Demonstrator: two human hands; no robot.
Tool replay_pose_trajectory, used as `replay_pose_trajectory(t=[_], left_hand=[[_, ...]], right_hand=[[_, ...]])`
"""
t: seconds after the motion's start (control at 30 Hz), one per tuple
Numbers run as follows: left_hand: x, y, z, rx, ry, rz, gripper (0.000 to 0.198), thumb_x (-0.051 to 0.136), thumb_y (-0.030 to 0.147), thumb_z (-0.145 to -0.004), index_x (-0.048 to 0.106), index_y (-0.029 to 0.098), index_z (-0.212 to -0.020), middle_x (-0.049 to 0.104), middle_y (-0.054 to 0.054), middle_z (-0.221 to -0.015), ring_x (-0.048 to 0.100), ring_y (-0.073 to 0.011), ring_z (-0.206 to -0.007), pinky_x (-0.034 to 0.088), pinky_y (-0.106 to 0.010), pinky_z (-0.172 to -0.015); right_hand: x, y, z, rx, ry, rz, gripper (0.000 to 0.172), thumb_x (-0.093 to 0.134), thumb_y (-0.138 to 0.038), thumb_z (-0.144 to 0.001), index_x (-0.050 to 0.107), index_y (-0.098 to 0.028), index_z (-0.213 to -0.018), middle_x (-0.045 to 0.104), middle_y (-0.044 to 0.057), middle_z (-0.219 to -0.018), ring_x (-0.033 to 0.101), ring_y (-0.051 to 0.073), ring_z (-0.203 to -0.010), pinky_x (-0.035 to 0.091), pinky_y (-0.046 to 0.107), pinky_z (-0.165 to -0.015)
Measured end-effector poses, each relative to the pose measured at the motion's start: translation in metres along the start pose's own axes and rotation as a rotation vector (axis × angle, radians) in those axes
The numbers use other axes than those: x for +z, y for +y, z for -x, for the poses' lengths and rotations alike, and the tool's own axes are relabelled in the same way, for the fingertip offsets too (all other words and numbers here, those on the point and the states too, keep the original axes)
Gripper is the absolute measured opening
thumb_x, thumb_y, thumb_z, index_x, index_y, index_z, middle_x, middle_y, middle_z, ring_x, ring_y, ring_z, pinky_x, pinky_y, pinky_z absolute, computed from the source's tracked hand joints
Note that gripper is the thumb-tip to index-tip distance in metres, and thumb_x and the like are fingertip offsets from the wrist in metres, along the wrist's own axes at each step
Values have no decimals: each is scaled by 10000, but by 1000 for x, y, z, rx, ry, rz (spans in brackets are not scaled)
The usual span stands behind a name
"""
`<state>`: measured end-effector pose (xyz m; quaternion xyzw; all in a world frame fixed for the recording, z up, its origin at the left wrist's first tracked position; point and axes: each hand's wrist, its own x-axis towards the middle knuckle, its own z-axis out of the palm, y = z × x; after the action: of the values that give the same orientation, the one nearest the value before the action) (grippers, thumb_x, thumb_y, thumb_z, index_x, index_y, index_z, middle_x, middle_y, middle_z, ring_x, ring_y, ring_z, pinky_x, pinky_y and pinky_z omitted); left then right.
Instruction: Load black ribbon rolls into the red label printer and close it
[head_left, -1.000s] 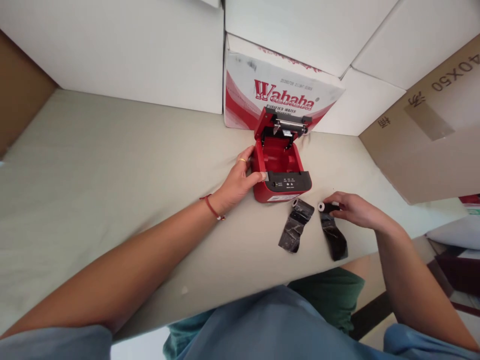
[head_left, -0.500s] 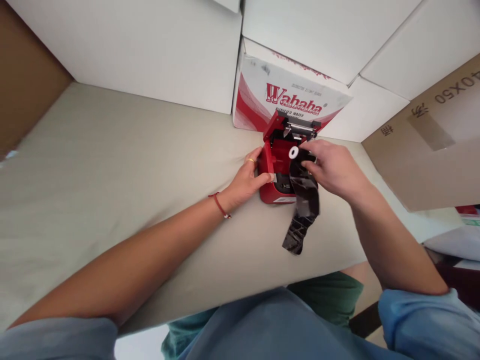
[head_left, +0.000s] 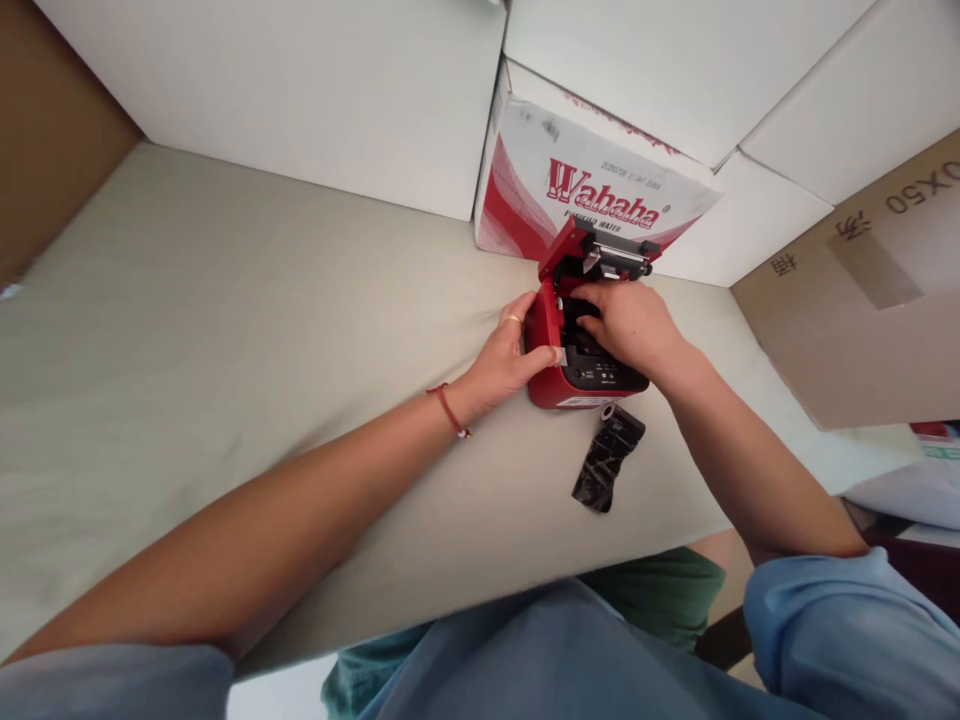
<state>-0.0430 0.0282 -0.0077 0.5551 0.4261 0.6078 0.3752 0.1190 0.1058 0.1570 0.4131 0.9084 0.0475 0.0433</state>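
Note:
A small red label printer stands on the table with its lid raised, showing a black inner panel. My left hand grips its left side, thumb on the front rim and fingers along the outer wall. Inside the printer's compartment, the fingers of my right hand are curled around a dark ribbon roll; a small white end shows at its left, and the fingertips are partly hidden. On the table just in front of the printer lies a crinkled black ribbon strip with a white-ended core.
Behind the printer is a red and white water carton close to the lid, beside white boxes or panels. A brown cardboard box stands at the right, and another brown surface at the far left. The table has a pale cover.
My right hand has moved into the printer's compartment with the white-ended roll. The black ribbon strip that hung below that hand now lies on the table. My left hand still grips the printer.

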Motion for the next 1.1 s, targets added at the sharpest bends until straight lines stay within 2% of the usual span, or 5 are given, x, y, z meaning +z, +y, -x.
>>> replay_pose_trajectory(t=[0.23, 0.33, 0.47, 0.67, 1.1], left_hand=[[-2, 10, 1, -62, -18, 52, 903, 799, 413, -909, 441, 300, -1731, 495, -126, -1791, 420, -402, -1711, 374, -654, -1445], [-2, 17, 1, -74, -16, 60, 916, 801, 424, -896, 439, 270, -1724, 483, -146, -1799, 426, -401, -1709, 374, -650, -1445], [-2, 19, 1, -81, -23, 81, 930, 800, 441, -895, 435, 232, -1724, 486, -165, -1798, 419, -400, -1716, 359, -641, -1454], [-5, 11, 3, -64, -30, 9, 891, 781, 444, -940, 423, 314, -1745, 463, -98, -1830, 403, -386, -1730, 372, -646, -1448], [-8, 15, 8, -73, -18, 6, 841, 749, 491, -993, 408, 367, -1752, 399, -85, -1865, 386, -376, -1750, 404, -644, -1428]], right_hand=[[0, 17, 2, -95, 18, -264, 375, 653, -244, -1050, 886, -233, -1344, 898, 100, -1322, 840, 348, -1174, 640, 489, -1045], [-3, 21, 29, -89, 83, -448, 349, 622, -333, -1106, 896, -245, -1303, 908, 80, -1289, 863, 315, -1135, 670, 468, -1049], [6, 21, 84, -203, 199, -577, 389, 616, -394, -1153, 825, -277, -1459, 803, 93, -1555, 770, 310, -1444, 597, 502, -1272], [37, 18, 136, -298, 263, -424, 528, 646, -352, -1158, 637, -357, -1686, 663, 78, -1726, 618, 301, -1631, 445, 617, -1415], [57, 0, 146, -305, 418, -361, 703, 635, -254, -1143, 452, -344, -1816, 664, 102, -1719, 602, 289, -1641, 416, 605, -1434]])
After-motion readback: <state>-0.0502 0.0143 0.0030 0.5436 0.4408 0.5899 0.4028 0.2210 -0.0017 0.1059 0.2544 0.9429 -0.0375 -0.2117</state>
